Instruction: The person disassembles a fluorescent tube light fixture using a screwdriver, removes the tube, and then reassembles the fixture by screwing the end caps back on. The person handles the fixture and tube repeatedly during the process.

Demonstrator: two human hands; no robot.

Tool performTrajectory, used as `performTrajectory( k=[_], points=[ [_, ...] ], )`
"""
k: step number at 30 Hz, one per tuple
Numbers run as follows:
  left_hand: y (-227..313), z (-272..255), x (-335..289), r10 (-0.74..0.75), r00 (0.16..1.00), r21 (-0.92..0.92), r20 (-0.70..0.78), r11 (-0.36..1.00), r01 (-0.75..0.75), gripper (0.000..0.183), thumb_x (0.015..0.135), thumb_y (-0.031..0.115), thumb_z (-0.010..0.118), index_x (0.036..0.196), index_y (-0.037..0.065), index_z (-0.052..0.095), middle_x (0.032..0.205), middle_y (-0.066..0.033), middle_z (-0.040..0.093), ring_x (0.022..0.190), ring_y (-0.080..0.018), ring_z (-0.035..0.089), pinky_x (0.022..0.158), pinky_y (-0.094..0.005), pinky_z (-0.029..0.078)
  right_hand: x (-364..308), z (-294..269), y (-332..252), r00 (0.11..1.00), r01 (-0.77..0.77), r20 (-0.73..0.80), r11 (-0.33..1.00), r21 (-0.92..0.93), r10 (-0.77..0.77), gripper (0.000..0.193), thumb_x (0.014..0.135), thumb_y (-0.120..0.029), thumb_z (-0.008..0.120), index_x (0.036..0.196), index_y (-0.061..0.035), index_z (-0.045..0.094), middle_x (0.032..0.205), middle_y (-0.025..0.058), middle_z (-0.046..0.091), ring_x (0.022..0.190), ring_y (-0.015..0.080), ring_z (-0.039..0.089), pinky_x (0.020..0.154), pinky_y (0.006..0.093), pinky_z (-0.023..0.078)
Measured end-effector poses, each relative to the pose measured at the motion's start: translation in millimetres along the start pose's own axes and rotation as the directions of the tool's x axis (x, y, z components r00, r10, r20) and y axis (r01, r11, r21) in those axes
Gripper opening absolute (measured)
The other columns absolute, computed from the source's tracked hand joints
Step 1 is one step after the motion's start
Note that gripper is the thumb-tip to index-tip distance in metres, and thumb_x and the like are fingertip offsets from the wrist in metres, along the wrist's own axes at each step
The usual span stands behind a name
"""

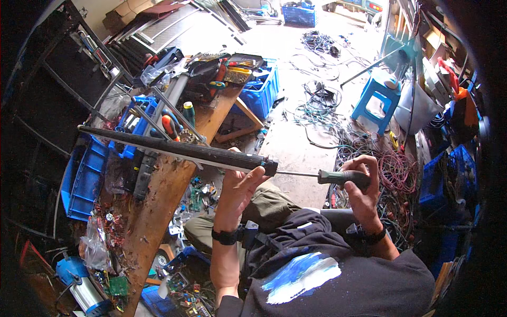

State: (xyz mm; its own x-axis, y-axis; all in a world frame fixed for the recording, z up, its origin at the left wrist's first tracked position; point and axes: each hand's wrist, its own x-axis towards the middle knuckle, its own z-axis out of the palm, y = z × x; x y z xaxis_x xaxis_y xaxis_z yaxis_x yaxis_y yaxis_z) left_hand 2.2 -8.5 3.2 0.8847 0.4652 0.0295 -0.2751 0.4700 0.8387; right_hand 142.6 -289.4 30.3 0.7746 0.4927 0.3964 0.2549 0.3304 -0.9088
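My left hand (pixel 240 193) is closed around one end of a long black bar (pixel 195 153) with a pale strip along its lower side. The bar slants up to the left, over the wooden bench. In my right hand (pixel 363 193) is a screwdriver (pixel 331 177) with a dark green and black handle. Its thin shaft points left, and the tip meets the black end of the bar; whether it sits in a screw there is hidden.
Bench plank (pixel 158 211) lies on my left, with loose tools, a blue bin (pixel 84 179) and scraps. A blue crate (pixel 261 90) stands beyond it. Tangled cables (pixel 319 100) cover floor ahead. A blue stool (pixel 377 103) is at right; a blue-and-silver motor-like device (pixel 79 282) sits lower left.
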Motion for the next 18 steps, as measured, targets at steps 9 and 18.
performTrajectory(
  k=[9, 18],
  points=[
    [4.9, 5.1, 0.6, 0.059, 0.995, 0.141, 0.084, 0.988, -0.071, 0.078, 0.089, 0.001, 0.079, 0.148, 0.023, 0.033, 0.121, -0.0018, 0.059, 0.122, -0.0238, 0.065, 0.108, -0.0503, 0.056, 37.2, -16.5, 15.0, 0.908, -0.264, -0.112, 0.76, 0.594, 0.404, 0.02, 0.101, -0.015, 0.057, 0.116, -0.0028, 0.054, 0.099, 0.0113, 0.063, 0.088, 0.0171, 0.063, 0.078, 0.0335, 0.054],
    [14.2, 14.9, -6.9, 0.079, 0.997, 0.163, -0.008, 0.984, -0.077, 0.07, 0.074, 0.003, 0.093, 0.124, 0.014, 0.045, 0.115, 0.0003, 0.06, 0.122, -0.0169, 0.061, 0.11, -0.038, 0.047, 49.1, 84.0, 24.1, 0.711, -0.639, 0.457, 0.762, 0.104, 0.534, 0.047, 0.102, -0.033, 0.069, 0.138, -0.0046, 0.054, 0.096, 0.006, 0.073, 0.072, 0.0057, 0.057, 0.061, 0.0219, 0.045]
  ],
)
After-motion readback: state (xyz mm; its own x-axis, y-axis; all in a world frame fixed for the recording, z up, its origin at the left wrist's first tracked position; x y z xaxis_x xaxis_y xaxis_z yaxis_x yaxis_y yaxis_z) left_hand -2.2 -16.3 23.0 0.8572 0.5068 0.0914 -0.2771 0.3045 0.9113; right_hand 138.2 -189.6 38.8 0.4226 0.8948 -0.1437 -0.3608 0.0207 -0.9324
